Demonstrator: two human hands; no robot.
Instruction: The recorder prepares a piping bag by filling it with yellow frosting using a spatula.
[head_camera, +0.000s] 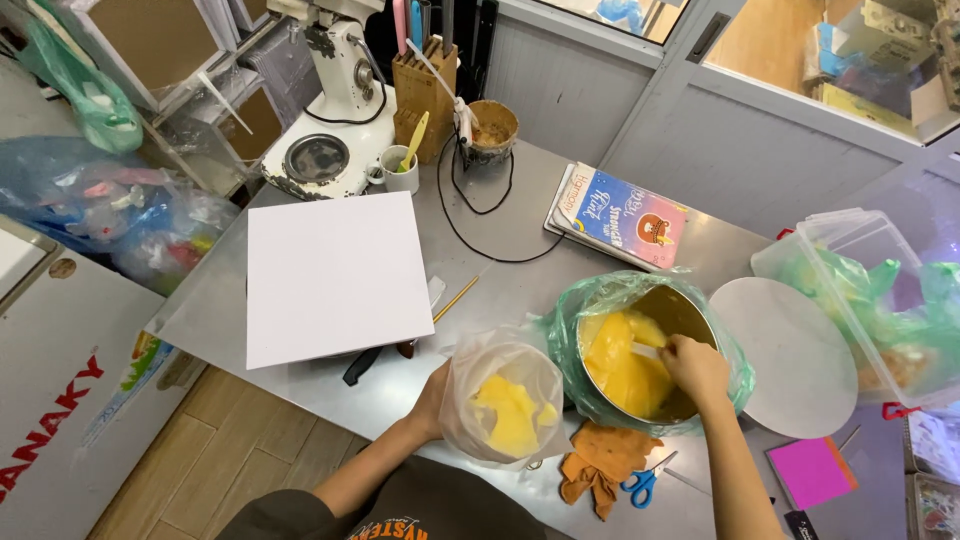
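A translucent plastic piping bag (503, 400) holding yellow cream stands just left of a round metal bowl (690, 312) lined with green plastic film. The left hand (432, 402) grips the bag's side; the right hand (695, 366), inside the bowl, closes on a white spatula (645, 350). Below the bowl lie an orange cloth (600, 462) and blue-handled scissors (642, 485); to its right, a round white board (795, 352).
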